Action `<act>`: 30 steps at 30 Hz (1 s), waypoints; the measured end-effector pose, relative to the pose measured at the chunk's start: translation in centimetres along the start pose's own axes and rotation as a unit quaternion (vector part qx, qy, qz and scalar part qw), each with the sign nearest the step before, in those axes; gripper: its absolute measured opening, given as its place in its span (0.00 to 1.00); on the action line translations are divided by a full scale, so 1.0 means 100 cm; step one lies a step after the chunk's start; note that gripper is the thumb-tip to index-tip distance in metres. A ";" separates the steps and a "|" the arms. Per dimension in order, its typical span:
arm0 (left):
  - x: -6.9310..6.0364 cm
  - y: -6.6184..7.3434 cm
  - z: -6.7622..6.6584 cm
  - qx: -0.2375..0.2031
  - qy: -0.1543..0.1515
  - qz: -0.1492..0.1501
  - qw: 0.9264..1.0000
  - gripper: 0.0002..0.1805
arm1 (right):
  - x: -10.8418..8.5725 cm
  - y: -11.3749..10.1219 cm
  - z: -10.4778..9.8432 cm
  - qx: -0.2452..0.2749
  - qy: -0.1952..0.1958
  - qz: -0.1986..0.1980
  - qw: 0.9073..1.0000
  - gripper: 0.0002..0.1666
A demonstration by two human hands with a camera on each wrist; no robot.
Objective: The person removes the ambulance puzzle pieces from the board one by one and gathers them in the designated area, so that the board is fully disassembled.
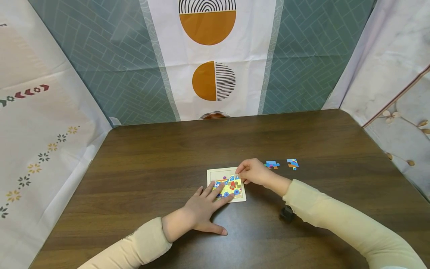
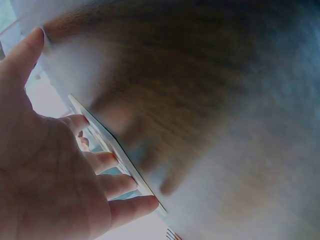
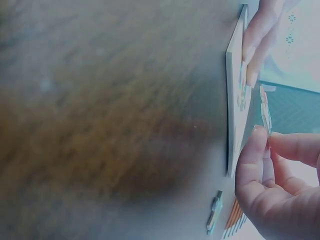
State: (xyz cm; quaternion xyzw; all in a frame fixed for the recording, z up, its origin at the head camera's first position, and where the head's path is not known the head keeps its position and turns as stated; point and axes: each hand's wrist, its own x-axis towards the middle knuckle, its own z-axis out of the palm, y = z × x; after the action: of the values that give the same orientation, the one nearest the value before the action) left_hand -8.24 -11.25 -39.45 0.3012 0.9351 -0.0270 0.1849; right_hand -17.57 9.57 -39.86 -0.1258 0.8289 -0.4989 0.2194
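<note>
A square puzzle board (image 1: 226, 200) with a pale frame lies on the table, its lower part filled with colourful joined pieces (image 1: 231, 186). The left hand (image 1: 203, 211) rests on the board with spread, straight fingers, thumb out over the table. At the board's upper right corner, the right hand (image 1: 256, 172) pinches a small puzzle piece between thumb and index finger; in the right wrist view that piece (image 3: 265, 112) stands on edge above the board (image 3: 233, 110). Two loose pieces, one (image 1: 272, 164) close behind the right hand and another (image 1: 293, 163) farther right, lie on the table.
The brown wooden table (image 1: 151, 160) reaches to a patterned cloth backdrop (image 1: 215, 52). Patterned curtains hang at both sides. A small black object (image 1: 287, 213) shows under the right sleeve, near the wrist.
</note>
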 end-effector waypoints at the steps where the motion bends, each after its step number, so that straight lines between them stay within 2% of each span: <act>1: 0.000 0.000 0.000 0.000 -0.002 -0.001 1.000 0.51 | -0.001 0.000 -0.001 0.002 0.000 -0.002 1.000 0.07; 9: -0.001 0.000 -0.001 -0.004 -0.001 0.001 1.000 0.51 | -0.008 -0.001 -0.006 0.029 0.006 0.004 1.000 0.09; 30: -0.002 0.000 -0.004 -0.032 -0.003 0.005 0.999 0.51 | -0.037 0.000 -0.036 0.040 0.037 -0.008 0.998 0.11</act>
State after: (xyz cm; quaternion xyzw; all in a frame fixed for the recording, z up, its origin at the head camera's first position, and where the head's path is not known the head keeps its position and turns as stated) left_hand -8.22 -11.31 -39.04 0.2995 0.9335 0.0029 0.1973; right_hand -16.07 13.91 -37.55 -0.1049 0.8148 -0.5377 0.1895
